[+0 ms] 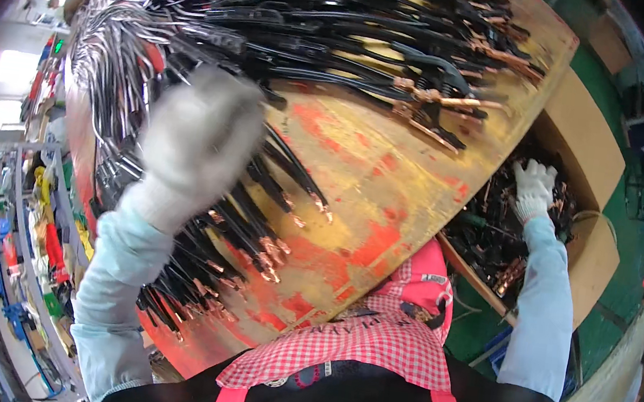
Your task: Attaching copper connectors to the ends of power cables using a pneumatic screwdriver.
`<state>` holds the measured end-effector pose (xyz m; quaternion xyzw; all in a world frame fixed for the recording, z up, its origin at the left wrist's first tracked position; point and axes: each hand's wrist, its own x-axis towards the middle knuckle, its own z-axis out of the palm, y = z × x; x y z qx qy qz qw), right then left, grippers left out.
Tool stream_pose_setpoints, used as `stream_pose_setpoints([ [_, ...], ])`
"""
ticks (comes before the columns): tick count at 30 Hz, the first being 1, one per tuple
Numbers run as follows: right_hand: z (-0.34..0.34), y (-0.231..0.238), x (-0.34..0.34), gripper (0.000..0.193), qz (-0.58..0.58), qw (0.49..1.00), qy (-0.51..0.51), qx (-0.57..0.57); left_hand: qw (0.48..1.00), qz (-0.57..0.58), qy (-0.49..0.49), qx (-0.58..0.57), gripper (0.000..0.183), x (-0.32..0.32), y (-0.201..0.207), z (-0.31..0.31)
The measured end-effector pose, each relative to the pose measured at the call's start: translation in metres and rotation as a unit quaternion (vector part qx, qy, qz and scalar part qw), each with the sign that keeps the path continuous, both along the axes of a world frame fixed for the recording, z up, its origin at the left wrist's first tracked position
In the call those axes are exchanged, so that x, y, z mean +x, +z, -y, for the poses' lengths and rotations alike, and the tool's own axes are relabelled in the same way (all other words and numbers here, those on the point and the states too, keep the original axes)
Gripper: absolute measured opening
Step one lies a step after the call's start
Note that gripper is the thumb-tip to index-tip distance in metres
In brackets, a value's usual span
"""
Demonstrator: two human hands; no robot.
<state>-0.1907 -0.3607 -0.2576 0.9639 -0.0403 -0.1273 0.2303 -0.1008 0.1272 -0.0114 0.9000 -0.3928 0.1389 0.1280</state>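
Tabletop (420,176) bears cables (311,21). Left hand (202,140): blurred, finger opening indeterminate. Right hand (534,187): fingers spread over dark pieces (482,255) in box (587,140).

It appears to be a workshop or factory: black cables (311,21) with bare copper ends crowd a paint-worn surface (390,161), an open cardboard box (587,140) stands beside it, and metal racks (14,147) line a green-floored (616,270) room.
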Motion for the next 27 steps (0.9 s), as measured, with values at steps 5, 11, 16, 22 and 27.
stream_pose_setpoints([
  [5, 0.01, 0.021, -0.032, 0.048, 0.089, 0.994, -0.053, 0.043, 0.973, 0.025, -0.077, 0.215, 0.012, -0.036, -0.063, 0.013],
  [11, 0.014, 0.046, -0.095, 0.057, 0.205, 0.705, -0.442, 0.516, 0.943, 0.004, -0.1, 0.316, 0.009, -0.027, -0.058, 0.013],
  [16, -0.056, 0.069, -0.108, 0.031, 0.286, 0.549, -0.334, 0.711, 0.937, -0.047, -0.112, 0.328, 0.005, -0.012, -0.072, 0.038],
  [22, -0.164, 0.124, -0.054, 0.021, 0.295, 0.727, -0.024, 0.62, 0.966, -0.14, -0.124, 0.18, 0.019, 0.022, -0.071, 0.044],
  [27, -0.195, 0.139, -0.024, 0.024, 0.264, 0.84, 0.118, 0.459, 0.953, -0.259, -0.118, 0.099, 0.025, 0.016, -0.071, 0.047],
])
